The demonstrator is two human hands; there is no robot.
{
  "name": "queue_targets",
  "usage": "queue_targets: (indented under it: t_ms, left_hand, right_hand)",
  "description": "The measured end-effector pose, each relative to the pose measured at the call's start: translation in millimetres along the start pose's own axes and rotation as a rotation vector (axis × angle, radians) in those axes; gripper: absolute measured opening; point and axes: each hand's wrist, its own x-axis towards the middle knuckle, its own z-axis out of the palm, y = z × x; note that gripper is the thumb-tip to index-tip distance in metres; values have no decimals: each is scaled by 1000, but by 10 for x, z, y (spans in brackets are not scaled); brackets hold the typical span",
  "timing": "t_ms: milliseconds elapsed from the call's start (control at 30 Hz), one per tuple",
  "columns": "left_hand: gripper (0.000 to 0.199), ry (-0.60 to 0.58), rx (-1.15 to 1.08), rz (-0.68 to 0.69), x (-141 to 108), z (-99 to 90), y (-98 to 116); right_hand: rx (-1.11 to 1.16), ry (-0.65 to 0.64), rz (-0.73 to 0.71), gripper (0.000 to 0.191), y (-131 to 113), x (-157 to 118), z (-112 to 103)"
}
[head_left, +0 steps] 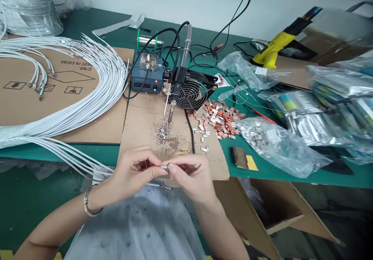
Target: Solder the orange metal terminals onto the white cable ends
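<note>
My left hand (135,170) and my right hand (189,174) meet at the front edge of the cardboard sheet (140,136). Thumbs and forefingers of both pinch one small whitish piece (165,166), mostly covered by the fingertips. A bundle of white cables (110,85) lies on the left, its lower strands passing beside my left wrist. Beyond my hands a soldering iron (176,91) hangs tip down in a stand over a heap of solder bits (162,133). Small metal and orange connector parts (223,118) are piled to the right.
A blue soldering station (147,77), a solder spool (150,40) and a black round fan (190,94) stand behind. On the right are a bag of metal parts (271,139), a brown sponge (239,157), a yellow tool (274,46) and silvery packets (311,116). An open carton (262,221) sits below.
</note>
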Motion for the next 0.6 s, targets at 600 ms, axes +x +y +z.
queue_targets:
  t_ms: [600]
  left_hand:
    - [13,242,541,304,-34,58,-7]
  right_hand:
    - [-323,255,-176,13,67,43,120]
